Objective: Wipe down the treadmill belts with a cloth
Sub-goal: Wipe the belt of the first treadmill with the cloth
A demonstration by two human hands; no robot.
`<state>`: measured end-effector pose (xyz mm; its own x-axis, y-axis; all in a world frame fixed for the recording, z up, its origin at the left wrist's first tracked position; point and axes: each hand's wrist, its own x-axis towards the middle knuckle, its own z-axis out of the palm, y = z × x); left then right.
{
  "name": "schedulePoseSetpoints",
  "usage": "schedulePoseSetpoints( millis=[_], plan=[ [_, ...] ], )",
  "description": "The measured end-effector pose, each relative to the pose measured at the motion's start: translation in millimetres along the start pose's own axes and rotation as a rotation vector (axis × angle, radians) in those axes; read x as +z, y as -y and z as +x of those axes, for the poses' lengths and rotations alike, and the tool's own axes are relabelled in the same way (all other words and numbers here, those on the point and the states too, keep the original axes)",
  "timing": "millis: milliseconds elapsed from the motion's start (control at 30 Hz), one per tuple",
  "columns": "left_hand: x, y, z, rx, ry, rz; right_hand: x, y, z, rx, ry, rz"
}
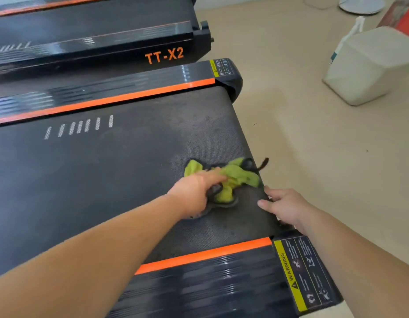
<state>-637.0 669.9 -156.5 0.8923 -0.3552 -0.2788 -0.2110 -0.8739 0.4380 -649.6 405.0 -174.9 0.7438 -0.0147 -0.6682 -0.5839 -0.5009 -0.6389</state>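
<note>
Head view.
Belt (107,168): black, between orange-striped rails (102,102).
Cloth (235,177): green, dark-trimmed, bunched on the belt near its end edge.
Left hand (194,191): fingers (212,179) curled round the cloth, pressing it down.
Right hand (283,207): just beside the cloth, thumb on the belt, fingers hooked over the end edge.
Second treadmill (95,42): alongside.
White bin (368,65): on the floor, well apart.
</note>
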Motion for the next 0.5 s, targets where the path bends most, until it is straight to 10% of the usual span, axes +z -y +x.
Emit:
schedulePoseSetpoints(
  millis=[100,333,500],
  plan=[
    [16.6,-17.8,-3.3,-0.327,-0.332,-0.128,-2.7,3.1,-6.4,0.014,0.014,-0.021],
    [36.5,-69.1,-20.6,0.291,0.08,-0.05,-19.3,5.3,-2.3,0.239,-0.036,0.28],
    [20.6,-68.3,29.2,-0.044,-0.206,-0.085,-9.0,6.4,-0.1,0.267,-0.181,0.342]
  ],
)
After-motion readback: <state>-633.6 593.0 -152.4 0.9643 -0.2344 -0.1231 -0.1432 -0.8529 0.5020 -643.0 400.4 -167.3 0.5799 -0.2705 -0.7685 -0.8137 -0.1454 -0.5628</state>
